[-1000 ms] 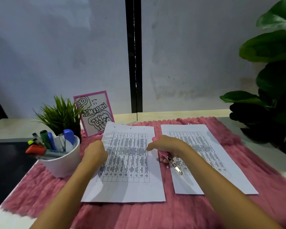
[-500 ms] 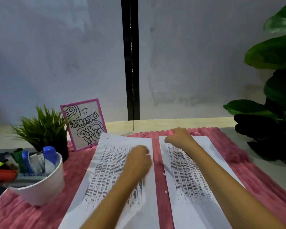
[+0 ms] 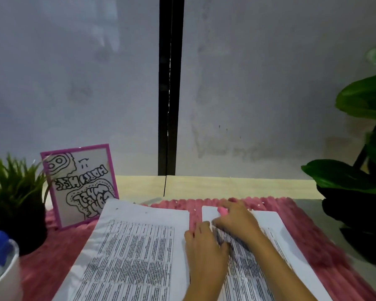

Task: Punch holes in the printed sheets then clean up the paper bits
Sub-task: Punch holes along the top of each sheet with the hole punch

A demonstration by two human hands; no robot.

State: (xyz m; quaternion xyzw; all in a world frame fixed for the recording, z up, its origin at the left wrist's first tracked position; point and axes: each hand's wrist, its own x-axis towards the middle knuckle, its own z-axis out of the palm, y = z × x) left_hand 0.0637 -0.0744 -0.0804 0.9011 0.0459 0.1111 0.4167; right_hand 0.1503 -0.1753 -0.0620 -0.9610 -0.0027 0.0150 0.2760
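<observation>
We judged punching underway. Right hand (image 3: 237, 218) gripped the pink punch (image 3: 223, 211) at the right sheet (image 3: 271, 221) top edge; left hand (image 3: 204, 248) rested on it, fingers unreadable. Next: seat edge, squeeze.

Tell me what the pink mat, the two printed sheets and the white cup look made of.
Pink mat: plush fabric, matte, judging by its fuzzy ribbed pile. Left sheet and right sheet: thin matte white paper; the left one's top edge lifts and ripples. White cup: smooth, faintly shiny wall; plastic or ceramic, the look leaves it open.
</observation>
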